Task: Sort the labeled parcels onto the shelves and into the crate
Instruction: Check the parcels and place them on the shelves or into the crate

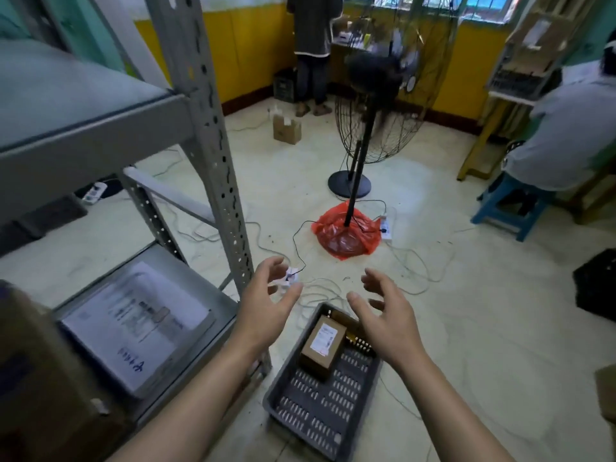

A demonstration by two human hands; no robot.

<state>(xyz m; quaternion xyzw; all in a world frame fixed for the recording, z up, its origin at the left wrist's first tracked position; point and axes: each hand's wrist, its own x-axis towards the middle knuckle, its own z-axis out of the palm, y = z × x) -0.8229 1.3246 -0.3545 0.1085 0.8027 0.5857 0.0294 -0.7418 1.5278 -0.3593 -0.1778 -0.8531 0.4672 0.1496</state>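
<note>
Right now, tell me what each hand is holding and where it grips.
Nothing is held. The left hand and right hand hover open, fingers spread, above the grey crate, where a labeled parcel lies untouched.

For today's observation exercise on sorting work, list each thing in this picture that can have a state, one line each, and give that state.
Left hand: open, fingers spread, holding nothing.
Right hand: open, fingers loosely curved, holding nothing.
Grey crate: on the floor, open-topped, mostly unfilled.
Labeled cardboard parcel: lying in the crate, label up.
White labeled flat parcel: lying flat on the lower shelf.
Standing fan: upright; blades blurred.
</note>
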